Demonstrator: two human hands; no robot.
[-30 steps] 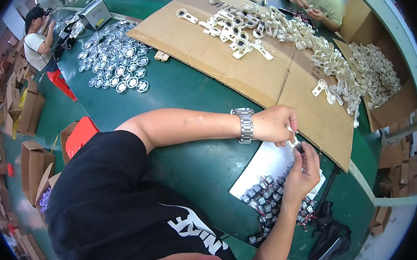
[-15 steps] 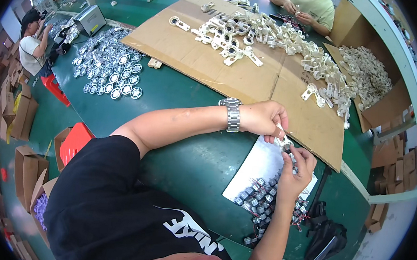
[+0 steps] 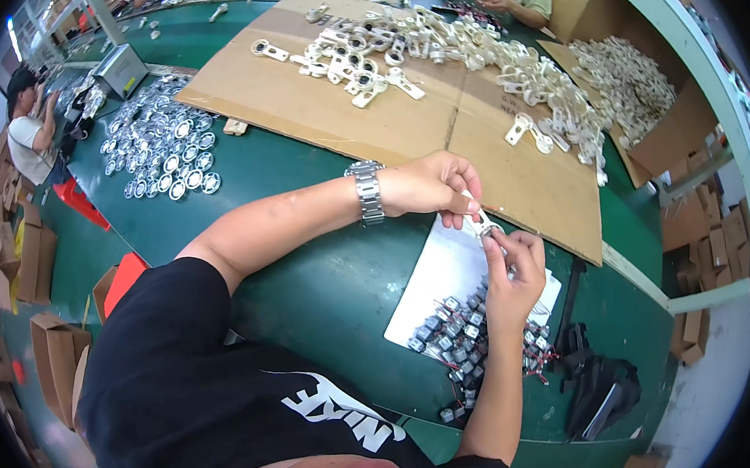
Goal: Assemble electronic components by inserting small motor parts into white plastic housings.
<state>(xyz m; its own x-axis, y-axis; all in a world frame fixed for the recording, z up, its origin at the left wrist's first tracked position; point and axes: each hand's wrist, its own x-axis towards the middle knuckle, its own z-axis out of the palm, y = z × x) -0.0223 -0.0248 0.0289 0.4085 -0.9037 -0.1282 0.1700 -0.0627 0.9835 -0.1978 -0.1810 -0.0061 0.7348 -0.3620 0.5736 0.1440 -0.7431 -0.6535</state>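
My left hand (image 3: 437, 186), with a metal watch on the wrist, pinches one end of a white plastic housing (image 3: 481, 225) that has a narrow handle and a round end. The fingers of my right hand (image 3: 516, 266) are closed on the round end, covering much of it. Whether a motor sits inside that end is hidden. Below the hands, several small motors (image 3: 463, 349) with red and dark wires lie heaped on a white sheet (image 3: 413, 293). More white plastic housings (image 3: 352, 63) are piled on the cardboard sheet (image 3: 314, 117) beyond my hands.
Silver round parts (image 3: 159, 145) lie spread on the green table (image 3: 300, 316) at the left, near a grey box (image 3: 120, 70). A black bag (image 3: 603, 393) rests at the right. A cardboard box of white parts (image 3: 628, 91) stands far right. Other people work across and at left.
The view has shifted, so the table's contents sit differently in it. A dark motor showed at my right fingertips by the housing's round end; now it is not visible. Both hands still grip the housing.
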